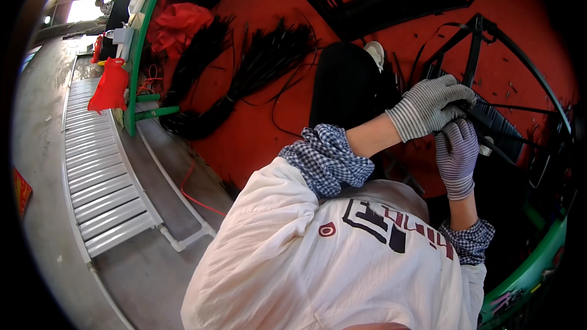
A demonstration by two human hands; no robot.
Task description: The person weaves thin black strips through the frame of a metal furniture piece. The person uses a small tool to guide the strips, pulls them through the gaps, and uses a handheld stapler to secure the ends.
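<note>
A black frame (472,61) with woven black strip work (498,125) stands close in front of me at the right. My left hand (430,105), in a grey-striped knit glove, is closed with its fingers curled over the edge of this frame. Just below it my right hand (457,156), gloved in the same way, is closed against the woven part, fingertips almost meeting the left hand's. Whatever sits between the right fingers is hidden by the gloves. A thin black strip (422,55) loops up beside the frame's upright.
Bundles of black strips (269,64) lie on the red floor (244,6) to the left. Another black frame (391,12) stands farther off. A green-framed stand (132,67) with red bags (110,85) and a roller conveyor (110,177) are at the left. A green curved edge (529,269) lies near right.
</note>
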